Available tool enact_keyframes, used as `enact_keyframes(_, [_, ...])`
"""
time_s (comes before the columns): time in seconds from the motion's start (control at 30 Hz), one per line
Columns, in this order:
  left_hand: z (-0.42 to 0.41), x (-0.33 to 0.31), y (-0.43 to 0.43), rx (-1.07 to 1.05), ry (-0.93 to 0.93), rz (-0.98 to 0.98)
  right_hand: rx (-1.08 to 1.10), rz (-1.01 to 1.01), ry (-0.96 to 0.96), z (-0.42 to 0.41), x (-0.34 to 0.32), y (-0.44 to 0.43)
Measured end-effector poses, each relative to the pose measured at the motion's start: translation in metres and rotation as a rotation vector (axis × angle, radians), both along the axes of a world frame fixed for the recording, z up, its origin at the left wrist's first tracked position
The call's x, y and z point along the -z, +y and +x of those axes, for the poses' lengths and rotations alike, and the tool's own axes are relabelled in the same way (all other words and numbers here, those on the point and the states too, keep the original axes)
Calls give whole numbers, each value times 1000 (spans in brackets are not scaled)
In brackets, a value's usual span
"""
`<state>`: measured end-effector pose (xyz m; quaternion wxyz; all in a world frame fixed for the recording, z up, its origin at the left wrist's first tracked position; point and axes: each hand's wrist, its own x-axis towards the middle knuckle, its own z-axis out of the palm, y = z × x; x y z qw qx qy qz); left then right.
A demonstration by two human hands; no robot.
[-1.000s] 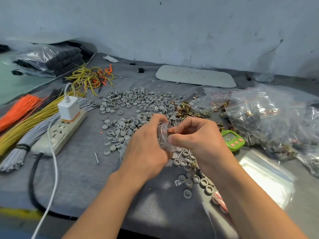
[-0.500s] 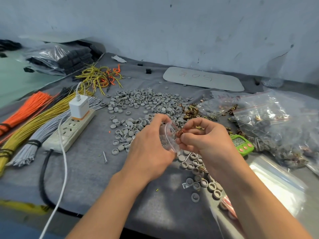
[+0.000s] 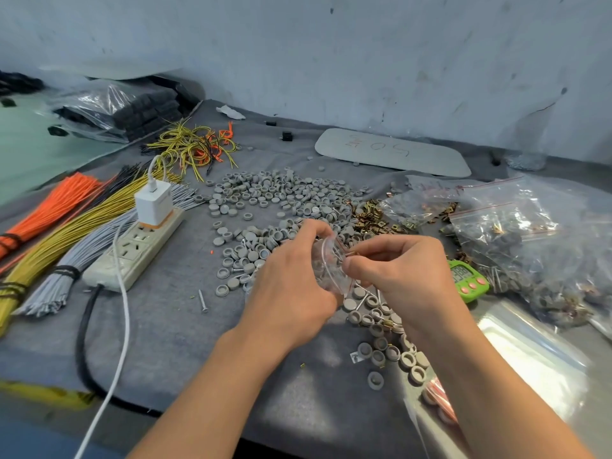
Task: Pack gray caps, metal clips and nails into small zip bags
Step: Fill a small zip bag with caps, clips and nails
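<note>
Pinching zip bag (image 3: 326, 264), left grip (image 3: 291, 286), right grip (image 3: 404, 270)

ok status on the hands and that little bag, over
Left hand grips the small zip bag, mouth open. Right hand pinches a brass piece at the bag mouth. Gray caps loose beneath, nothing blocking.
</note>
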<state>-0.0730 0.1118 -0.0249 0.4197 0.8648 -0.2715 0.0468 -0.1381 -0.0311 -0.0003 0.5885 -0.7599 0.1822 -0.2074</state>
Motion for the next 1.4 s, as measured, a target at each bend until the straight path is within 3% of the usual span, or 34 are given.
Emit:
enact_keyframes(0.5, [-3,-1,-3,18,-26,24,-51,-52,-68,-3,2,-4])
enact_keyframes(0.9, [-3,0,-5,16,-23,36,-28,-207,-49,-3,0,-1])
enact_keyframes(1.03, [-3,0,-5,14,-25,36,-25,-120,-38,-2,1,-2])
enact_keyframes(1.17, [-2,0,-4,17,-28,32,-26,91,-33,-1,1,-4])
enact_keyframes(1.4, [-1,2,-4,20,-41,38,63,426,159,0,1,-14])
